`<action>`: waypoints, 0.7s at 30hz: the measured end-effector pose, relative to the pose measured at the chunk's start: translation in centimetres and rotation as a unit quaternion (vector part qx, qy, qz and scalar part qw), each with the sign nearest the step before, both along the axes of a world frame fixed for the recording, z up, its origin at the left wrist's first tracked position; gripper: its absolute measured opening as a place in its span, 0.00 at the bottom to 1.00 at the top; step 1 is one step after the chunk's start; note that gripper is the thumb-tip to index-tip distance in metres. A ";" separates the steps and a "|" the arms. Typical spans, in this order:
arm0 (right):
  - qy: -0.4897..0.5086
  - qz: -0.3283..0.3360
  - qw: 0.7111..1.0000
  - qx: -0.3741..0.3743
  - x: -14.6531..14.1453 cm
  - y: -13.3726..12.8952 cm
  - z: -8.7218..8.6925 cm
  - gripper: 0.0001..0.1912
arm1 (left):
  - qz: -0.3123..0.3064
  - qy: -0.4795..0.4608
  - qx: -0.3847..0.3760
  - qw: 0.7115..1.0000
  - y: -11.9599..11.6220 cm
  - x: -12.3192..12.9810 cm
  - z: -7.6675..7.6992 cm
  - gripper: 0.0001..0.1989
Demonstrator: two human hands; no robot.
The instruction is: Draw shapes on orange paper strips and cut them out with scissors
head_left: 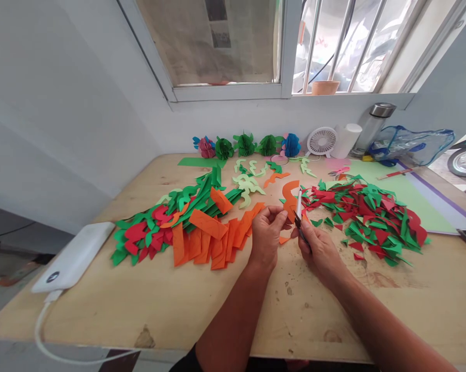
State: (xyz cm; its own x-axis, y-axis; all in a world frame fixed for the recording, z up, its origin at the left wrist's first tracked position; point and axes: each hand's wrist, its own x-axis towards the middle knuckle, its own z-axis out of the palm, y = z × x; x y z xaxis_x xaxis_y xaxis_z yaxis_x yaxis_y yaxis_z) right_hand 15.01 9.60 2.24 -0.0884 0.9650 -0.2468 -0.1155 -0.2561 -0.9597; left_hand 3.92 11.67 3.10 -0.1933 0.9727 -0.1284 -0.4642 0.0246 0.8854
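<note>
Near the middle of the wooden table, my left hand (269, 230) pinches a curved piece of orange paper (290, 195) between thumb and fingers. My right hand (314, 245) is closed round the dark handles of a pair of scissors (299, 206), whose blades point away from me along the orange paper's right edge. Folded orange paper strips (205, 243) lie to the left of my left hand. Beyond them are green strips (205, 199) and cut green and red shapes (148, 232). A heap of red and green scraps (372, 212) spreads to the right of my right hand.
A white power bank (74, 256) with a cable sits at the table's left edge. Along the wall stand folded paper figures (246, 144), a small white fan (322, 141) and a glass bottle (374, 129). A clear plastic pouch (411, 144) lies at the back right.
</note>
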 end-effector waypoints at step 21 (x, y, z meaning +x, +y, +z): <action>-0.032 0.002 0.999 0.009 0.0 0.1 -0.1 0.30 | -0.001 -0.005 0.008 1.000 0.1 0.1 0.0 0.11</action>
